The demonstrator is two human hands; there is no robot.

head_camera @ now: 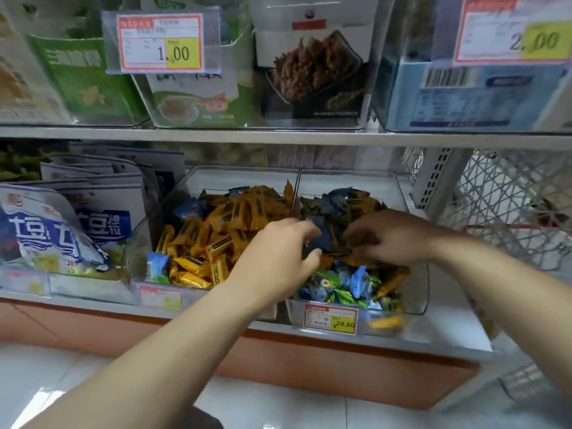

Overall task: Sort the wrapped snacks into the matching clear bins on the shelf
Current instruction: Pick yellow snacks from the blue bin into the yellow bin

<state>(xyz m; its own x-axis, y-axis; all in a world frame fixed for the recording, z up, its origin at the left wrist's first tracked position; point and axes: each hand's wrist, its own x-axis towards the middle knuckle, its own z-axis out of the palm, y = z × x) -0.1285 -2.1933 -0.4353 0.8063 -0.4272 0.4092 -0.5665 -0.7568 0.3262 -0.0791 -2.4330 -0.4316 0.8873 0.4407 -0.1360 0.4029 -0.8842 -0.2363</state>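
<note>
A small shop: printed price tags (161,41) front metal shelves (278,138) stocked with packaged snacks (216,224) in clear bins (418,283).

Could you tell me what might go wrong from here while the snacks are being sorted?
The left hand and right hand both dig in the right bin, where orange snacks lie mixed among blue and green ones; some may be missed. Blue snacks also lie in the left bin, easily overlooked.
</note>
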